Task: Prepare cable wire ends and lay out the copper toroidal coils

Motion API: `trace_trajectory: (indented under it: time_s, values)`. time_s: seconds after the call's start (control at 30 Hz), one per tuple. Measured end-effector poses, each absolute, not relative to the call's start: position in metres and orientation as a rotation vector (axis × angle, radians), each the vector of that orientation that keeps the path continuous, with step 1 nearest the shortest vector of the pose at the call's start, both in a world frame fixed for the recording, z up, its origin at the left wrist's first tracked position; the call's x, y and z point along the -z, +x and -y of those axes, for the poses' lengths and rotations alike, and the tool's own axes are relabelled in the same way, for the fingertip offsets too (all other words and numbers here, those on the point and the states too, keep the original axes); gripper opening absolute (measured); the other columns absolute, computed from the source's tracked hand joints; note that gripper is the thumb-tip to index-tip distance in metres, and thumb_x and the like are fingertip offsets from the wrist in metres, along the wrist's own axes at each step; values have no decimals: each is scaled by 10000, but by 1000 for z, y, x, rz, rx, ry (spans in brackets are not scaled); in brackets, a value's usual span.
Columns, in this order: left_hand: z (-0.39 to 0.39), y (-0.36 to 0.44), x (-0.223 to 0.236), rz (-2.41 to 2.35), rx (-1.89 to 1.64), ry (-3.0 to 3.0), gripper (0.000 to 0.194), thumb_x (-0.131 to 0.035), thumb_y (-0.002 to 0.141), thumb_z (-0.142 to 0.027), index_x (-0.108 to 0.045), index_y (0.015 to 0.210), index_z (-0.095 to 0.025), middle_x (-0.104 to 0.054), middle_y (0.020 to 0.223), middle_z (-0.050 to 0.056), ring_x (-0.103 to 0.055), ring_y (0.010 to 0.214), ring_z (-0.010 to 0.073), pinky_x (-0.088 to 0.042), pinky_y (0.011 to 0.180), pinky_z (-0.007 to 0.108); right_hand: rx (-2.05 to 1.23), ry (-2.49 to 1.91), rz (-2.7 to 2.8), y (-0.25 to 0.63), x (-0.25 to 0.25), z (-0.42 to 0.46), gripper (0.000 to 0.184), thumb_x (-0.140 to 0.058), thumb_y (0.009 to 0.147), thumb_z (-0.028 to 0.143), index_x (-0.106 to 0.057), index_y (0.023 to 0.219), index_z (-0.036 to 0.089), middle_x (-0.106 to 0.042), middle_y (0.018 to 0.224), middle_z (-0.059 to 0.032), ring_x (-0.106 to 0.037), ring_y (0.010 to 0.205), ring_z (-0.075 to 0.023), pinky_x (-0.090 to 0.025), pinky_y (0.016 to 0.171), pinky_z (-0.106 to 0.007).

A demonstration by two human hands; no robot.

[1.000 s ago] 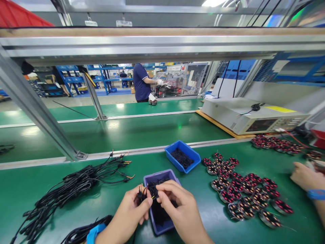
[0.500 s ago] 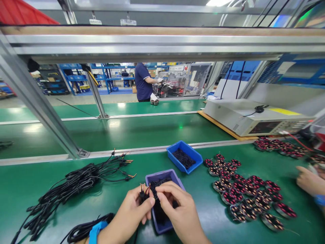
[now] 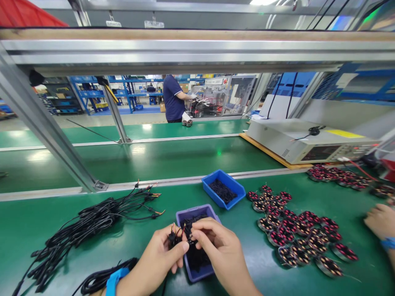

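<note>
My left hand (image 3: pixel 165 250), with a blue band at the wrist, is closed around the end of a black cable (image 3: pixel 173 238) whose thin coloured wires stick up between thumb and fingers. My right hand (image 3: pixel 217 246) is pinched close beside it, at the wire ends; whatever small thing its fingertips hold is hidden. Both hands are over a purple bin (image 3: pixel 193 276) containing small black pieces like short tubing. Just behind stands a blue bin (image 3: pixel 236 201) with similar thin black pieces. A coiled black cable (image 3: pixel 105 275) lies by my left wrist.
A bundle of black cables (image 3: pixel 98 216) lies at left. Several motor stators (image 3: pixel 296 230) with copper and red windings spread at right. Another person's hand (image 3: pixel 381 220) is at the right edge. A grey instrument (image 3: pixel 305 139) and a metal frame post (image 3: pixel 58 119) stand behind.
My right hand's fingertips have moved slightly away from the left hand's and lifted a little. The co-worker's hand at the right edge has shifted right. The left hand keeps its hold.
</note>
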State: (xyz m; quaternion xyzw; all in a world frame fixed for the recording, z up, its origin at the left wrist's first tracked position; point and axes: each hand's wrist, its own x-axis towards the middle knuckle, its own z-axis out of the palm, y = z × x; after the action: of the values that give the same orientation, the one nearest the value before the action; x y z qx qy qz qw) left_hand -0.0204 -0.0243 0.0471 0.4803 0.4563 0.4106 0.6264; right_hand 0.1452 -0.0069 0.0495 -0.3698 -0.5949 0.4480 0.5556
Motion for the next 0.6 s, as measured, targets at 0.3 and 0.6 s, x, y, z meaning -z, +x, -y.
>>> trace_trajectory:
  time_s: [0.3,0.6]
  values:
    - [25,-20,-47,-1038,-958,1096,326,-747,790,-440,-570,787,-167,-475,601,-64,-441,480,75,-357,436,170,-980,-878,1566,144,-48,6,138,-642,907,263,-745,835,207,-713,801,-45,-677,680,-175,-563,576,-234]
    - [23,-26,-47,-1019,-1012,1104,147,-633,683,-112,-575,807,-166,-501,670,-54,-456,579,87,-399,525,174,-931,-812,1839,156,-57,3,187,-576,868,113,-734,900,207,-720,844,-34,-668,713,-154,-521,628,-222]
